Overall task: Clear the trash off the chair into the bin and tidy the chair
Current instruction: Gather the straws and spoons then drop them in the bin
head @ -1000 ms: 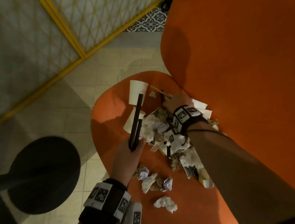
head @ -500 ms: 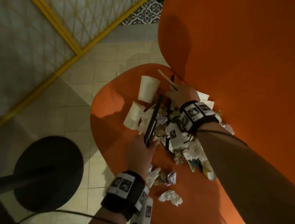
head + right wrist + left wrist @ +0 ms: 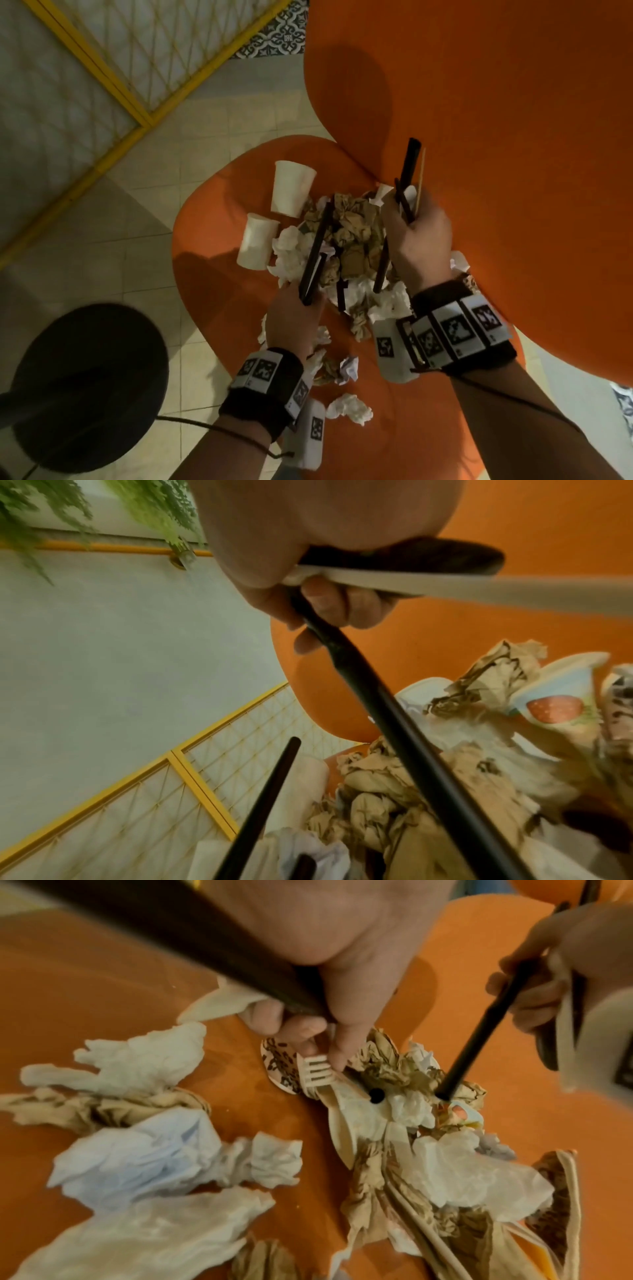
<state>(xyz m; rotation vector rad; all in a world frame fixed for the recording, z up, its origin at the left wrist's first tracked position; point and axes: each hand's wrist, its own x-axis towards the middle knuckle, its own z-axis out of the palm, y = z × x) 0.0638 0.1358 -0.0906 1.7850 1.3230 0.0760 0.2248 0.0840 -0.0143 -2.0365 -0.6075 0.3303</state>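
Note:
Trash is heaped on the orange chair seat (image 3: pixel 212 219): crumpled brown paper (image 3: pixel 352 233), white tissues (image 3: pixel 349 409) and two white paper cups (image 3: pixel 291 192) lying on their sides. My left hand (image 3: pixel 308 298) grips a bundle of black straws (image 3: pixel 315 253) at the pile's near-left edge; its fingertips (image 3: pixel 339 1058) touch a pale fork (image 3: pixel 316 1072). Over the pile's right side, my right hand (image 3: pixel 407 219) grips more black straws (image 3: pixel 407 178) and a thin wooden stick (image 3: pixel 420 178), held nearly upright against the chair back (image 3: pixel 496 137).
A strawberry-printed yogurt cup (image 3: pixel 555 707) lies in the pile. A black round object (image 3: pixel 89 383) stands on the tiled floor left of the chair. A yellow-framed lattice screen (image 3: pixel 137 68) runs along the far left. No bin is clearly in view.
My right hand rose off the pile, tilting its straws and stick upright. My left hand moved forward and right, lowering its straws toward the pile.

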